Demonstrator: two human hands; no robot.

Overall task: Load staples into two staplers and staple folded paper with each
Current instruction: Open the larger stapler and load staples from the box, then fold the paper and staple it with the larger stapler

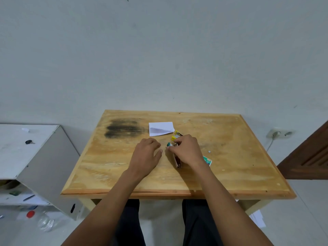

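At the left edge of the frame stood a white metal cabinet (26, 148), and next to it, in the middle, was a light wooden table (239, 166) with a dark smudge (122, 128) near its far left side. The left hand (147, 155) lay on the table in the middle of the frame with its fingers loosely bent, and it held nothing. Just above it and a bit to the right lay the folded white paper (160, 128). It looked thin and light, so it would slide or flop open easily and would be best pressed flat near its fold. Right of the left hand lay the small metal stapler with a green end (176, 159), flat on the table. Just above it, touching the corner of the paper, was the small yellow stapler (177, 134). Both looked hard, stiff and light. The shiny metal could be slippery, so holding the sides of the body seemed safest. The right hand (188, 150) sat over the green one, and its fingertips pinched at the green end. If there were staples between the fingers, they were too tiny to see. A green and white box of staples (208, 160) peeked out from under the right wrist. At the far right were a white wall socket (280, 134) and a brown wooden door (312, 157).
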